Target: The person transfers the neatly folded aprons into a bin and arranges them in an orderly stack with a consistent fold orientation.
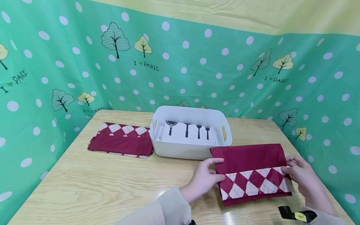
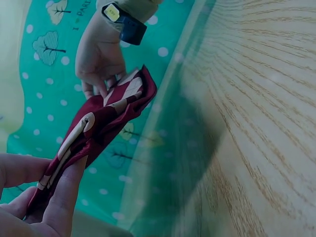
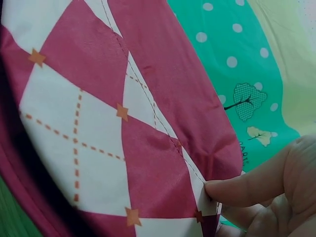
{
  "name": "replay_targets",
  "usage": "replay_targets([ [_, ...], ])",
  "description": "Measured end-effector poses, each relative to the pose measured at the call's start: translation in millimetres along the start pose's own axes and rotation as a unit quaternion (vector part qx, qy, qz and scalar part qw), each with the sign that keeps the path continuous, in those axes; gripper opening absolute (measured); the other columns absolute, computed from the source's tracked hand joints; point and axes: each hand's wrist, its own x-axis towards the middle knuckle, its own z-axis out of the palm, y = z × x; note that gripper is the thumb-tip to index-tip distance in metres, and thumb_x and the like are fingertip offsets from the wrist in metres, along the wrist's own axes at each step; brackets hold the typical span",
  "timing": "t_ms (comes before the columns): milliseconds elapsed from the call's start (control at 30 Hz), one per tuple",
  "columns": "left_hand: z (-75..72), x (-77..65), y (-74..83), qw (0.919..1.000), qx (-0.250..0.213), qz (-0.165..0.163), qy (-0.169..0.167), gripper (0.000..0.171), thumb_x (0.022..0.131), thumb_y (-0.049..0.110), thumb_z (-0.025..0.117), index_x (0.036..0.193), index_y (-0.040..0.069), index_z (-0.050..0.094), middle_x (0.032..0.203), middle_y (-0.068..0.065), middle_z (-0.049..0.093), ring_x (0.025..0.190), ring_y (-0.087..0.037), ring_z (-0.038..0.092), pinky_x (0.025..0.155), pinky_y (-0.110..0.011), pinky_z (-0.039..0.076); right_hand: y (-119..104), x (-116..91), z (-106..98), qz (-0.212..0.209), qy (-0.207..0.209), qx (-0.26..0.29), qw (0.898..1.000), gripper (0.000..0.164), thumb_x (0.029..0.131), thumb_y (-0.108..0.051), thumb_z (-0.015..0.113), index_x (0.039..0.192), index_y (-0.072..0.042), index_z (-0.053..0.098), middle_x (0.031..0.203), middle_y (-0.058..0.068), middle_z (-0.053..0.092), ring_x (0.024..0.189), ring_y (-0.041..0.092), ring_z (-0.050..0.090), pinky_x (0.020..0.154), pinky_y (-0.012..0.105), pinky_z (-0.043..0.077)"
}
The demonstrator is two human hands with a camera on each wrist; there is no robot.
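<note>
Both hands hold a folded dark red cloth [image 1: 250, 159] with a band of red and white diamonds, at the right front of the table. My left hand [image 1: 203, 176] pinches its left edge, thumb on the near face and other fingers behind. At the opposite edge, my right hand [image 1: 302, 175] pinches the cloth between thumb and fingers. In the left wrist view the folded layers [image 2: 89, 128] show edge-on, raised over the wooden table. Close up in the right wrist view, the thumb [image 3: 247, 187] presses the diamond band near its stitched seam.
A white plastic basket [image 1: 180, 151] with side handle holes stands at the table's back middle, holding a folded white cloth [image 1: 191, 132] printed with dark kitchen tools. Left of it lies another folded red diamond cloth [image 1: 121, 143]. A green dotted curtain [image 1: 182, 78] surrounds the wooden table [image 1: 98, 184].
</note>
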Motion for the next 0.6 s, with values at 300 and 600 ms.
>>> replay_targets([
  [300, -4.5, -1.3, 7.0, 0.9999, 0.009, 0.013, 0.002, 0.053, 0.081, -0.011, 0.070, 0.128, 0.011, 0.065, 0.098, -0.004, 0.067, 0.057, -0.007, 0.059, 0.054, -0.029, 0.058, -6, 1, 3, 0.009, 0.016, -0.005, 1.000, 0.015, 0.097, -0.006, 0.055, 0.109, -0.001, 0.047, 0.087, -0.029, 0.054, 0.078, -0.004, 0.053, 0.069, 0.020, 0.045],
  [600, -9.8, -2.5, 13.1, 0.9997, 0.017, 0.017, 0.006, 0.052, 0.080, -0.010, 0.071, 0.127, 0.011, 0.066, 0.101, -0.005, 0.068, 0.060, -0.007, 0.060, 0.055, -0.025, 0.055, -11, 0, 5, 0.016, 0.011, 0.006, 1.000, 0.016, 0.098, -0.009, 0.055, 0.111, -0.003, 0.047, 0.086, -0.031, 0.051, 0.080, -0.006, 0.052, 0.071, 0.019, 0.043],
])
